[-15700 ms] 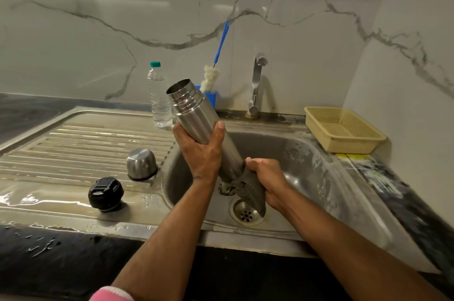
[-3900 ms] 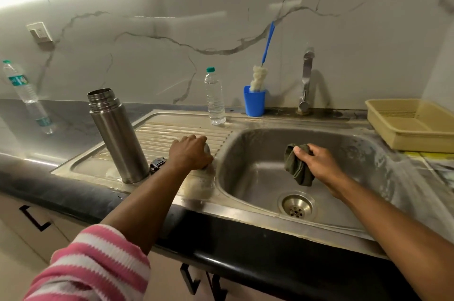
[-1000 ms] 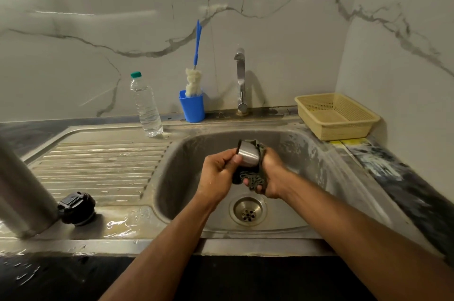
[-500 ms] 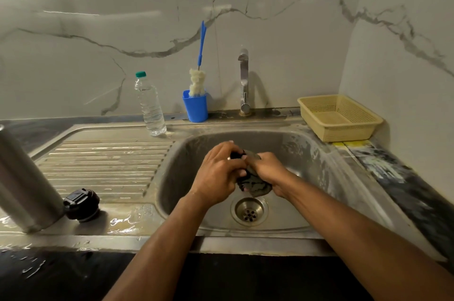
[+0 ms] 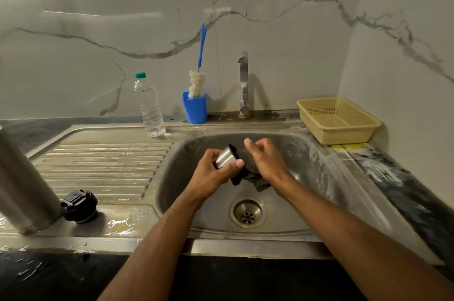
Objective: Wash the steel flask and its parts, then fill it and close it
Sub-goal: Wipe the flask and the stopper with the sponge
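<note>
I see left hand (image 5: 211,175) grasping steel cap (image 5: 225,159), mouth toward right fingers | right hand (image 5: 266,162) clutches scrub cloth (image 5: 255,181) under fingers, wiping over sink (image 5: 319,178)

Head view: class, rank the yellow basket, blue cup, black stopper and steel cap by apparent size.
1. yellow basket
2. black stopper and blue cup: look alike, stopper nearer
3. steel cap, partly covered by fingers

My steel sink unit (image 5: 105,243) carried the flask body (image 5: 23,185) upright at its front left corner, the black stopper (image 5: 79,206) just beside it. A water bottle (image 5: 149,106) stood at the back edge of the ribbed drainboard (image 5: 103,165).
</note>
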